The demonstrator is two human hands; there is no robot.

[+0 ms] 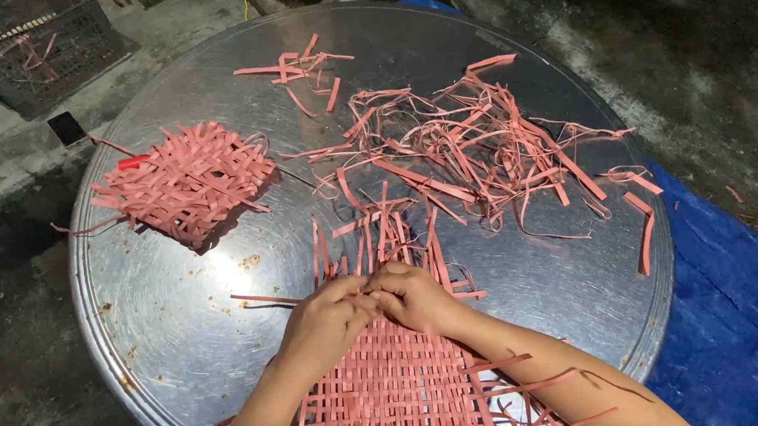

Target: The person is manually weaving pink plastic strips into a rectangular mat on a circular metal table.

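Woven mat (396, 387) is well along near you; your left hand (326, 320) and right hand (415, 295) pinch its far strips, fingers together. Loose strips (474, 144) remain beyond on the counter (175, 307).

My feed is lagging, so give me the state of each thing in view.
Left hand: pinching strips at the mat's far edge.
Right hand: pinching there too.
Woven mat: partly woven, ends loose.
Small woven piece: lying flat, untouched.
Loose strips: tangled pile.
Round metal tray: flat, scuffed.

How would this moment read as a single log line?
left hand and right hand: pinching strips on woven pink mat | loose pink strips beyond | smaller woven piece far left | round metal tray
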